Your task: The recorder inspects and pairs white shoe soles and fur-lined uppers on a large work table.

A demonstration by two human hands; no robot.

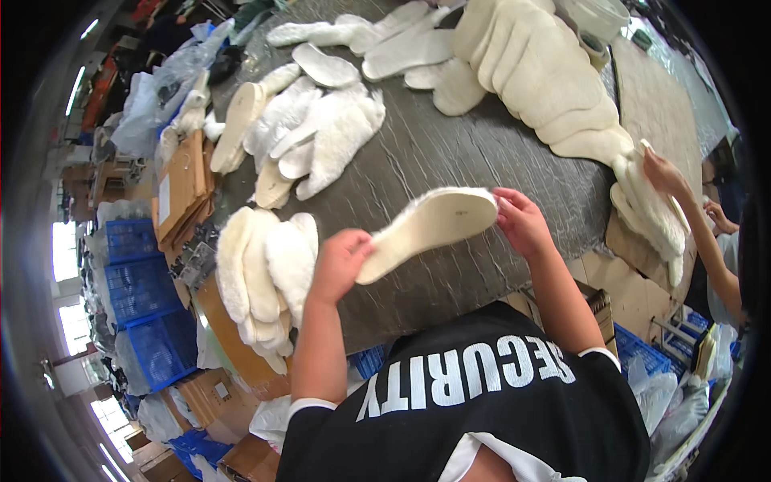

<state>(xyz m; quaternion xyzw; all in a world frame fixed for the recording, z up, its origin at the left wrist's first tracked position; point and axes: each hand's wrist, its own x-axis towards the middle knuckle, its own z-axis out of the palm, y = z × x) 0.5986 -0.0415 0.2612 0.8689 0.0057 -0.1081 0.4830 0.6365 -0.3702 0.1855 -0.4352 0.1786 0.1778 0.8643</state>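
Observation:
A cream insole (434, 227) with a fluffy edge is held up over the dark table, its smooth side showing. My left hand (343, 261) pinches its narrow end. At the broad end, my right hand (520, 218) grips the rim between thumb and fingers. Left of my left hand lies a bunch of fleecy insoles (265, 269) at the table's edge. Beyond it is a loose heap of white fleece insoles (333, 128). A long overlapping row of cream insoles (546, 76) spreads across the far right.
The dark plastic-covered table (434, 153) has a wrinkled surface. At right, a co-worker's hand (665, 173) touches fleece insoles (654, 213) on a board. Blue crates (144, 289) and flattened cardboard (183, 193) stand on the left. More blue crates (642, 353) are low on the right.

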